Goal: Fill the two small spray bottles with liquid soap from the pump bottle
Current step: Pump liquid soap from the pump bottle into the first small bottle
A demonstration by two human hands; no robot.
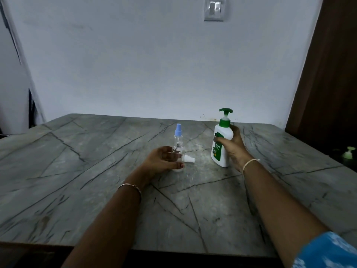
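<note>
Both forearms reach forward over the grey veined tabletop [96, 171], the left from the lower middle and the right from the lower right corner, where a blue patterned sleeve [328, 250] shows. The left hand [164, 159] lies low, near the middle of the tabletop, palm turned to the right and fingers curled, the thumb lowest with its painted nail facing the camera. Its grip is closed round the white-headed spray bottle [188, 159]. The clear body is mostly hidden in the hand, the white spray head sticks out to the right of the fingertips, and a white part shows under the thumb against the tabletop. The blue-capped spray bottle [178, 138] stands upright just behind the left fingers, clear-bodied with its cap on. Whether the fingers touch it cannot be told. A thin bracelet [131, 186] circles the left wrist. The right hand [233, 146] is raised a little further back and to the right, wrist bent. Its grip is wrapped round the upper body of the pump bottle [220, 151], thumb across the front above the green label and fingers behind. This white bottle has its base at the tabletop and leans slightly, its green pump head [225, 111] up and pointing left. A pale thread band [250, 163] sits on the right wrist. The two hands are near each other but apart. On the wall behind hangs a switch plate [214, 9].
</note>
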